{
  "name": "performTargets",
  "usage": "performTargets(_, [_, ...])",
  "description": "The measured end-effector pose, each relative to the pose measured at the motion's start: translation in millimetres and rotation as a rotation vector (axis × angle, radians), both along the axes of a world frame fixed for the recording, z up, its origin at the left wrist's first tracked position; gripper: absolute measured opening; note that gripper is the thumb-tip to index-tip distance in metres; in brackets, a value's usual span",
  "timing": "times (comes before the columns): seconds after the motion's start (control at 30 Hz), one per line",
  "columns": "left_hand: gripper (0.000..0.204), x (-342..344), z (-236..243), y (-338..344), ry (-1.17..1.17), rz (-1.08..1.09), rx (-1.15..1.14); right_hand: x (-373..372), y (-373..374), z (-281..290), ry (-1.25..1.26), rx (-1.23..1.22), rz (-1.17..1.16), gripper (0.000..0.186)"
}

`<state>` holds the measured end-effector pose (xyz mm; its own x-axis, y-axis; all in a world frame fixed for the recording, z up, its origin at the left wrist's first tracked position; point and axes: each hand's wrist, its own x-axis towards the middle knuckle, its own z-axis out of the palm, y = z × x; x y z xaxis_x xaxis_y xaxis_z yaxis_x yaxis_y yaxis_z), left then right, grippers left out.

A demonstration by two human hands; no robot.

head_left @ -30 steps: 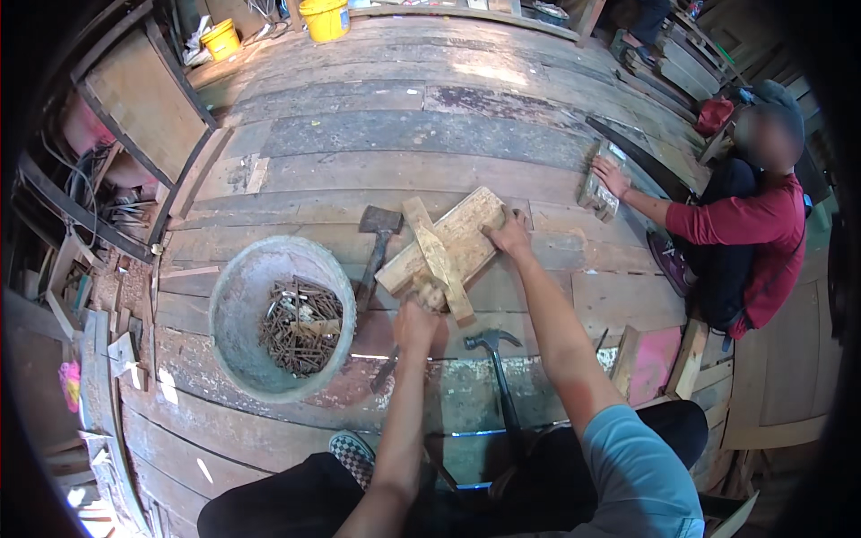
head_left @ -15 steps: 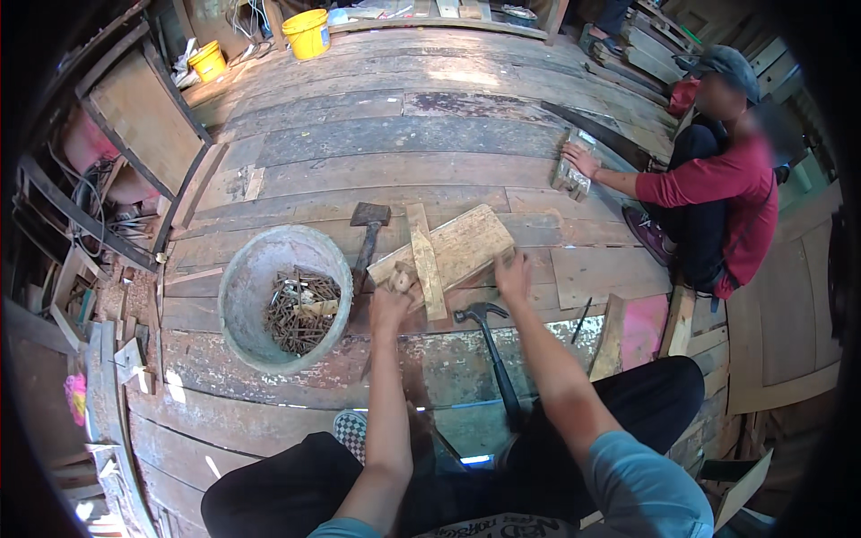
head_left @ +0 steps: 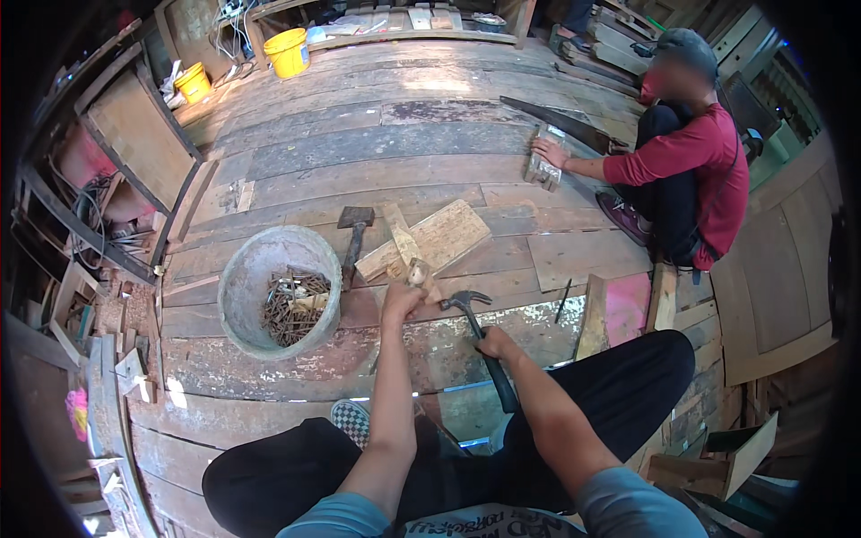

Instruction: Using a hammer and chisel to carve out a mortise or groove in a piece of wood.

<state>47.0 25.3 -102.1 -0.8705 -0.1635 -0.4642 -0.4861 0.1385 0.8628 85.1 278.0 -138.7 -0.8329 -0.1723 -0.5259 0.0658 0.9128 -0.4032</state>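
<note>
My right hand [head_left: 496,343] is closed around the dark handle of a claw hammer [head_left: 465,301], whose head points away from me. My left hand [head_left: 402,303] grips a tool with a rounded wooden handle [head_left: 419,271]; its working end is mostly hidden. Just beyond lies a thick wooden board [head_left: 448,235], with a thin wood strip [head_left: 400,231] across its left part. A square-headed, heavy hammer [head_left: 356,218] rests left of the board. Beside it stands a grey tub [head_left: 235,309] holding a heap of rusty nails [head_left: 289,314].
At the right a person in a red top [head_left: 708,170] crouches, one hand on a small wooden block [head_left: 543,166]. A hand saw [head_left: 565,124] lies beyond. Two yellow buckets [head_left: 287,54] stand at the back. A thin dark rod [head_left: 563,301] lies right of the hammer.
My right hand has left the board's right end and taken hold of the claw hammer's handle. My left hand has moved slightly right, its wooden-handled tool with it.
</note>
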Motion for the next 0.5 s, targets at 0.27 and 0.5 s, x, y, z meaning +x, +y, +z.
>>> performTargets(0.27, [0.018,-19,27,0,0.223,0.370,0.160,-51,8,90,-0.219,-0.090,-0.058,0.026])
performTargets(0.5, [0.020,-62,96,-30,0.886,0.479,0.341,-21,4,203,-0.370,-0.590,-0.365,0.010])
